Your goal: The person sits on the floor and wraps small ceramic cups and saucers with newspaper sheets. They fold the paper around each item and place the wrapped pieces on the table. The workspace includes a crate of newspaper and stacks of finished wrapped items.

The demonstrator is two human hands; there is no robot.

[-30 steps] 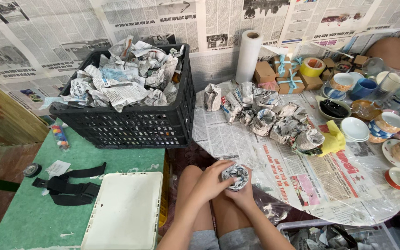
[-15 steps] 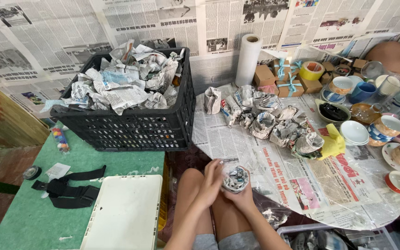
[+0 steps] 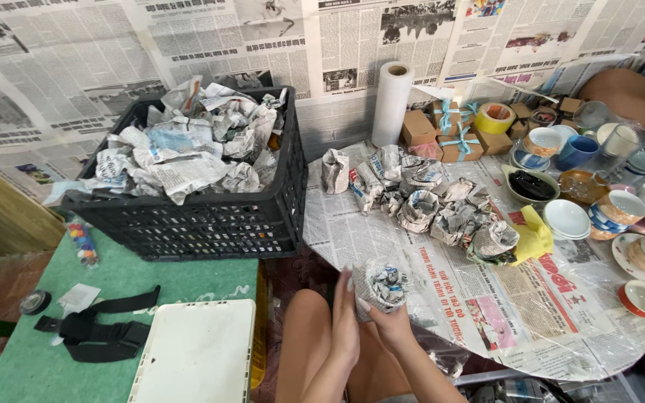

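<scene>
Both hands hold one paper-wrapped bundle (image 3: 382,285) just off the table (image 3: 352,224) edge, above the lap. Left hand (image 3: 346,321) is flat on its side, right hand (image 3: 391,322) cups it from under, fingers closed on it. More wrapped bundles (image 3: 427,201) sit w/ cups (image 3: 640,224) on the table. Black crate (image 3: 210,224) of paper is to the left.

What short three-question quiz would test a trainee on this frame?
1. True or false: the crate holds crumpled newspaper.
2. What do both hands grip? A) tape roll B) paper-wrapped bundle C) yellow glove
3. Which hand presses the bundle's side with flat fingers?

Key:
1. True.
2. B: the bundle sits between the left hand and the right hand.
3. The left hand.
</scene>
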